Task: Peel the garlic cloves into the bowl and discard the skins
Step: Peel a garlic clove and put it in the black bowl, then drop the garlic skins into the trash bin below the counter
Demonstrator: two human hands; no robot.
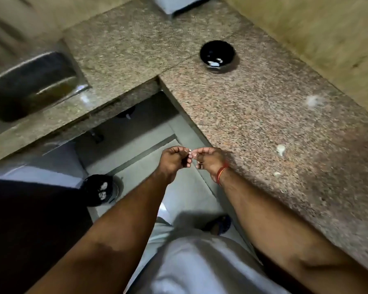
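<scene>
Garlic clove pinched between both hands, left, right.

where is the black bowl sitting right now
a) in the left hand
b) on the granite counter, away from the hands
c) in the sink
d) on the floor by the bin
b: the black bowl stands on the granite counter near the corner, well beyond both hands, while the left hand and right hand pinch a small garlic clove between them over the floor.
</scene>
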